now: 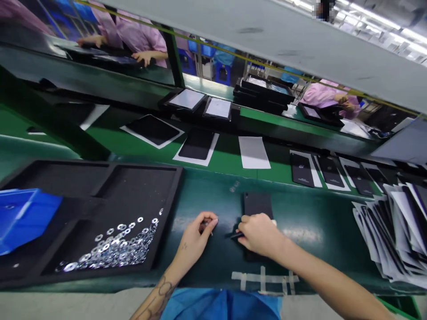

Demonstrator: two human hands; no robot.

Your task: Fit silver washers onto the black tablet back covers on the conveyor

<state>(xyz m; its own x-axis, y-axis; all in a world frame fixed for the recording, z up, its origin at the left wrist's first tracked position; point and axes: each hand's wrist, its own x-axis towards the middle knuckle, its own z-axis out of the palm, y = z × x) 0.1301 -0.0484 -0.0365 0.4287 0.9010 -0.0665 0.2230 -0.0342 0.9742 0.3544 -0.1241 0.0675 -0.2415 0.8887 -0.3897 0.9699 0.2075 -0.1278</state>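
My left hand is pinched around a small thin pale item, too small to identify. My right hand grips a slim black pen-like tool, its tip pointing left. That hand lies over a flat black panel on the green bench, hiding the panel's lower part. A small white piece shows past my right fingers. A black foam tray of loose metal washers lies to the left of my left hand, not touching it.
A blue plastic bin sits in the foam tray at left. Sheaves of black panels and white sheets are piled at right. More panels on white sheets line the bench's far side. Beyond, co-workers in pink smocks handle panels. Tape strips mark the near edge.
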